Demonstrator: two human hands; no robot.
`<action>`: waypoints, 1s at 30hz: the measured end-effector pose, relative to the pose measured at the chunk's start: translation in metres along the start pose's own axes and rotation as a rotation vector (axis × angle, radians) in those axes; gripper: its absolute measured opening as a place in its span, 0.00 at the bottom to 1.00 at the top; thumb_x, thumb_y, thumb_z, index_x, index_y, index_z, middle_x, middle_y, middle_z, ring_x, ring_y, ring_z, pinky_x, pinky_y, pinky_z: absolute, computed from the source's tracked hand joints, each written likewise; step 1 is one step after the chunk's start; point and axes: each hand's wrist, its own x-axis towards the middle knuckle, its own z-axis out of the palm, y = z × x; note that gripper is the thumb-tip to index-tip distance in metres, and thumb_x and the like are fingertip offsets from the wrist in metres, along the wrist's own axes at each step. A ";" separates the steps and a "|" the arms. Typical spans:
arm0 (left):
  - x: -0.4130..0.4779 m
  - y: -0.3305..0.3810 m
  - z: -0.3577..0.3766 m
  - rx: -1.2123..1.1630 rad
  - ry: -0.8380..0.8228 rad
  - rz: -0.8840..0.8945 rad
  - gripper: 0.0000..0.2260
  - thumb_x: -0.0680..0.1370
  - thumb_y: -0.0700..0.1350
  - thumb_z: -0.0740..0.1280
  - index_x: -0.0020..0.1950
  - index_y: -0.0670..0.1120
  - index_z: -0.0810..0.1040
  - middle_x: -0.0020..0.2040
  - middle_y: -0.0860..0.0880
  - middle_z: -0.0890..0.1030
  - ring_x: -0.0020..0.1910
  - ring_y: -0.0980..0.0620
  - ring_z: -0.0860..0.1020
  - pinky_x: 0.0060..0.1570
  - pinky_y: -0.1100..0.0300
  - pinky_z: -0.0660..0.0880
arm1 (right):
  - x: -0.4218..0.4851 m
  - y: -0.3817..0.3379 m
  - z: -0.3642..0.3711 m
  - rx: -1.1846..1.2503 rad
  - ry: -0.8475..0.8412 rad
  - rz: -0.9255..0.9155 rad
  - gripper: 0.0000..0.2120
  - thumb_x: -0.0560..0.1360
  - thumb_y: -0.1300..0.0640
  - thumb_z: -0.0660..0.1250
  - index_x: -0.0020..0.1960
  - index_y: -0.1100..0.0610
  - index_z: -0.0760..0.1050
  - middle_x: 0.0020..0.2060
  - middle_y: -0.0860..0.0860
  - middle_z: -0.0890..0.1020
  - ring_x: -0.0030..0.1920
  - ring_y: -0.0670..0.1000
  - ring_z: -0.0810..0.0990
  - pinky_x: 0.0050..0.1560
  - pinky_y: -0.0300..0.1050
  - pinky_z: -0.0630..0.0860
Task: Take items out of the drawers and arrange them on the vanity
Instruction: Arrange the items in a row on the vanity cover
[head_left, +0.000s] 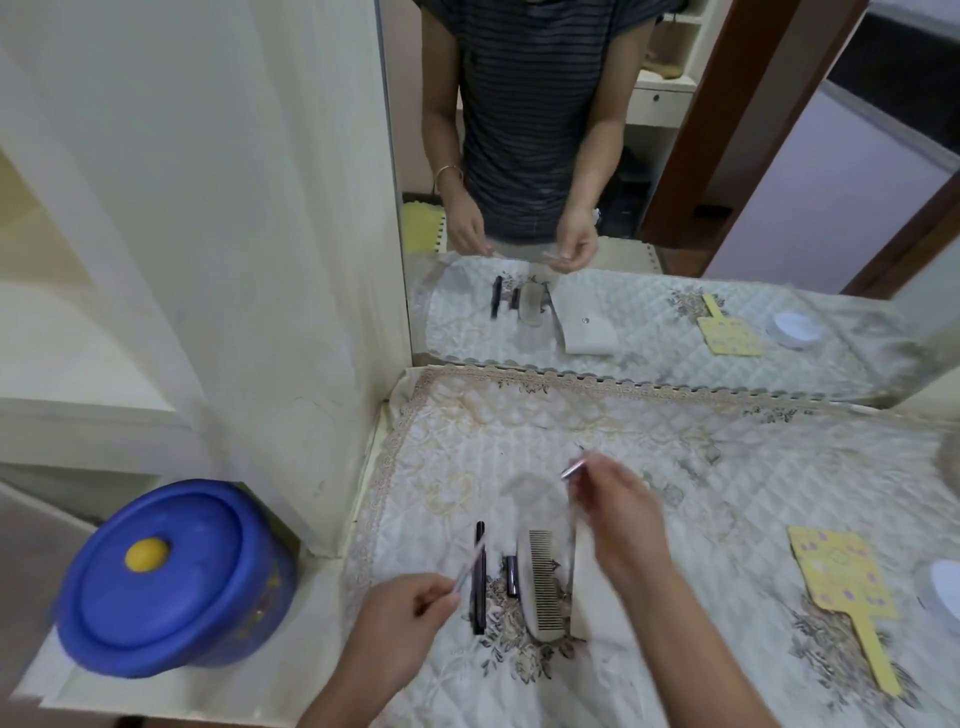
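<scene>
My left hand (402, 616) pinches a thin pale stick (470, 566) above the vanity cloth (727, 467). My right hand (621, 512) holds a second slim stick (574, 467) with a dark tip, raised over the cloth. Below them lie a long black pencil (479, 577), a short dark tube (511, 574), a cream comb (545, 582) and a pale pouch (589, 597) partly hidden by my right forearm. Both sticks are blurred.
A yellow hand mirror (844, 587) and a white round jar (945, 584) sit at the right. A blue lidded tub (171, 577) with a yellow knob stands on a low shelf at the left. The wall mirror (675, 208) backs the vanity.
</scene>
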 end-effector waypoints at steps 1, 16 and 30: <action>0.000 -0.008 -0.003 -0.053 0.041 -0.069 0.11 0.72 0.41 0.71 0.33 0.55 0.78 0.25 0.56 0.80 0.28 0.64 0.76 0.33 0.74 0.71 | 0.009 -0.016 -0.008 -0.017 0.016 -0.046 0.11 0.76 0.64 0.63 0.36 0.59 0.77 0.24 0.49 0.82 0.27 0.43 0.78 0.32 0.31 0.77; 0.033 -0.025 0.020 0.156 0.190 -0.114 0.07 0.73 0.46 0.69 0.44 0.43 0.80 0.32 0.53 0.75 0.42 0.49 0.79 0.35 0.65 0.62 | -0.006 0.097 0.017 -0.982 -0.240 0.021 0.04 0.70 0.59 0.69 0.38 0.53 0.74 0.34 0.51 0.82 0.34 0.45 0.81 0.39 0.35 0.76; 0.041 -0.023 0.033 0.150 0.081 -0.016 0.10 0.76 0.43 0.65 0.56 0.45 0.78 0.44 0.49 0.78 0.45 0.53 0.77 0.45 0.65 0.70 | -0.013 0.104 -0.014 -1.246 -0.145 -0.273 0.13 0.74 0.59 0.65 0.57 0.57 0.75 0.52 0.52 0.76 0.54 0.52 0.74 0.56 0.41 0.69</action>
